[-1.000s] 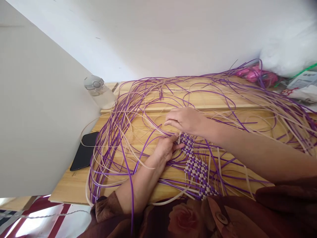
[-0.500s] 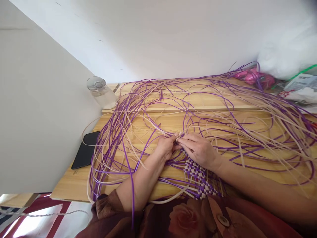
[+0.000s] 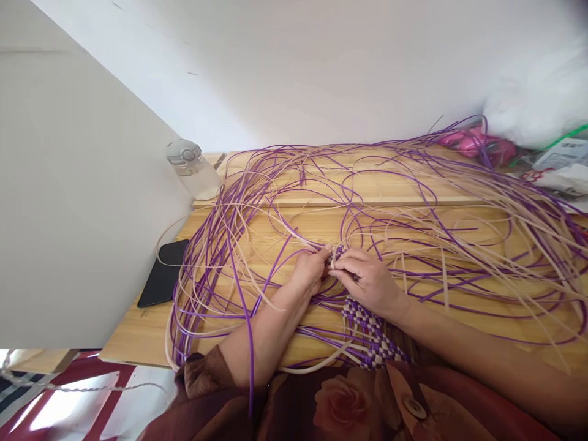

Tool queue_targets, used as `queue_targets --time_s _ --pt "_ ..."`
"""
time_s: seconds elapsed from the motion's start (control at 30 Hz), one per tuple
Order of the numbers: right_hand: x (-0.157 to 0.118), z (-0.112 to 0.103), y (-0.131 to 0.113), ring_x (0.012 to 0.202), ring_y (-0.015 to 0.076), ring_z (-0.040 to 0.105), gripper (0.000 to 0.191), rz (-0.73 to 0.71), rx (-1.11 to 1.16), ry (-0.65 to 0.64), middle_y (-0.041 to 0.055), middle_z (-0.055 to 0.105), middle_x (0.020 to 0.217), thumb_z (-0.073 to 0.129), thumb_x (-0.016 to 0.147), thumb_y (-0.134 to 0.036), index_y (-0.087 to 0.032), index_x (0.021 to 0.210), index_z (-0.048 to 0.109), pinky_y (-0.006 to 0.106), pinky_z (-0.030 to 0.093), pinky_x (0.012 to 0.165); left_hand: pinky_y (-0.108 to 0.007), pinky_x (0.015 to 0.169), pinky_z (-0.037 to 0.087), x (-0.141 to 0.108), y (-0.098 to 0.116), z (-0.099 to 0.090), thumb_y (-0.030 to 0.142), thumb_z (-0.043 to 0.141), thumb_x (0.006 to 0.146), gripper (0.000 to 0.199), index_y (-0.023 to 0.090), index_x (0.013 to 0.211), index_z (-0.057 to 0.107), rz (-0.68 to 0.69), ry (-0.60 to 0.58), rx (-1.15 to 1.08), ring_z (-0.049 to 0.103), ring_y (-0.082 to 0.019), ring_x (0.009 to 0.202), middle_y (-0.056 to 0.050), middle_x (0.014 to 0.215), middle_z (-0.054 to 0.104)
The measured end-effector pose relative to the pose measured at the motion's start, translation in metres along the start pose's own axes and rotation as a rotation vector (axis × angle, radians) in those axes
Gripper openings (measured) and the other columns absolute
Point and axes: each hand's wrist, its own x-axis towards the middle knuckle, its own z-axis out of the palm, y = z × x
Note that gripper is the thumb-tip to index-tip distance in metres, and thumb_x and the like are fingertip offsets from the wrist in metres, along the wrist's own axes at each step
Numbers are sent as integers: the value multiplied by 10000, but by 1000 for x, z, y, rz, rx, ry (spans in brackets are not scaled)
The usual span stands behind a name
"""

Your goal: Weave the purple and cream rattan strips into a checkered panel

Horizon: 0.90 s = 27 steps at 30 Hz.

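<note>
A woven piece (image 3: 367,327) in a purple and beige checked pattern runs from my lap up to my hands on the wooden table. My left hand (image 3: 312,268) pinches its far end between thumb and fingers. Close against it, my right hand (image 3: 367,275) has thumb and fingertips closed on a beige strip (image 3: 334,257) that forms a small loop at the weave. Long loose purple and beige strips (image 3: 197,282) fan out from the piece to both sides. The palm of my right hand hides part of the weave.
At the back left a clear bottle with a grey lid (image 3: 193,171) leans in the view, and a black phone (image 3: 163,275) lies near the left edge. A pink bundle (image 3: 478,146) and plastic bags (image 3: 528,116) sit at the back right, by the wall.
My right fingers have shifted slightly down and curled more, baring more of the weave's far end and the beige loop. The whole view has moved slightly.
</note>
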Motion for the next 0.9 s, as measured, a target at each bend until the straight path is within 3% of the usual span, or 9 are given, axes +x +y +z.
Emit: queue_targets --time_s 0.07,0.17,0.3,0.43,0.53,0.7,0.8,0.9 --pt "-1 1 -1 794 150 529 160 -46 -39 -20 36 583 782 560 882 -186 -166 726 586 297 413 756 -274 540 438 -1 0 2 260 808 619 241 99 610 628 -12 26 -2 567 -137 527 -50 613 643" --pt "-4 3 -4 704 133 491 234 11 7 -65 14 525 695 563 873 -173 -170 643 516 283 397 675 -294 544 454 -3 0 5 272 785 649 243 108 585 618 -28 34 -16 570 -147 508 -47 590 635" --pt "-6 3 -6 812 132 569 113 20 111 5 40 614 844 567 890 -177 -171 815 651 280 452 772 -286 577 469 -3 3 5 267 798 641 234 106 600 633 -14 6 -34 584 -141 539 -51 617 650" --pt "-7 2 -7 949 145 616 156 18 162 112 47 686 975 584 891 -185 -210 974 714 289 466 888 -267 585 471 -1 8 0 271 834 585 246 106 656 667 -84 -95 -31 595 -139 586 -57 664 671" --pt "-8 2 -7 909 150 635 155 164 269 100 36 710 939 582 898 -239 -215 947 727 297 479 868 -276 620 485 0 8 -3 258 863 522 294 90 697 696 -132 -178 23 614 -155 639 -81 719 692" --pt "-2 7 -10 566 105 542 230 526 529 -24 -8 589 638 574 869 -358 -165 797 678 240 451 558 -270 535 431 -2 0 -2 284 856 513 283 106 588 650 -8 -26 95 544 -125 530 -41 607 637" --pt "-3 13 -15 543 98 544 226 608 599 -64 -16 562 633 576 845 -355 -161 737 615 228 465 538 -257 482 377 -3 -3 -2 319 840 548 301 117 552 616 -1 -3 138 498 -110 479 -18 542 586" --pt "-8 15 -18 552 104 574 221 573 551 -93 -4 588 673 548 870 -351 -165 765 608 229 482 538 -260 478 381 -2 0 -2 326 838 561 315 116 539 604 -52 -18 148 502 -114 477 -21 534 577"
